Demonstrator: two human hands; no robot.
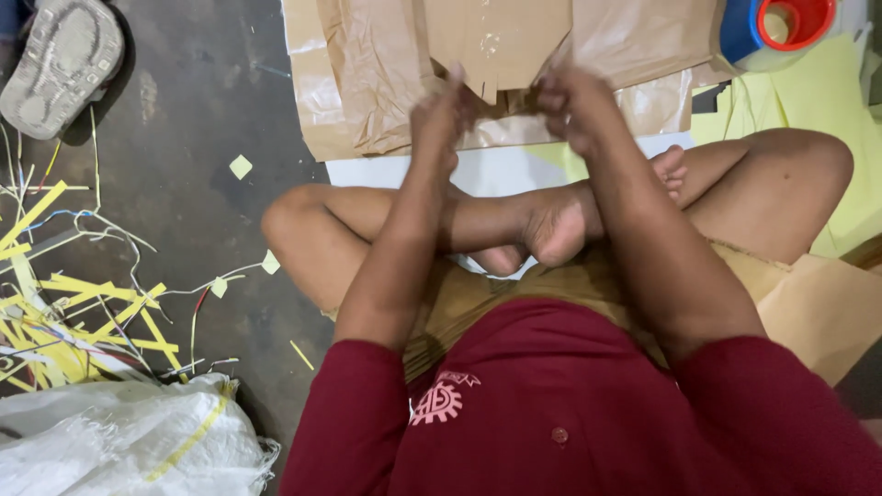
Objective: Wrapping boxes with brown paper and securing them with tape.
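Observation:
I sit cross-legged on the floor with both arms stretched forward. My left hand [441, 115] and my right hand [571, 103] both grip the near edge of a brown cardboard piece [496, 37]. It lies on top of crumpled brown paper sheets [367, 73]. The fingers of both hands are curled on the cardboard's lower edge, about a hand's width apart. A white sheet [496, 170] lies under the paper, just beyond my crossed feet.
A blue and red tape dispenser [776, 28] stands at the top right on yellow sheets [827, 101]. Yellow and white paper strips [73, 303] litter the dark floor at left. A white sack [129, 441] and a grey sandal [60, 60] lie there too.

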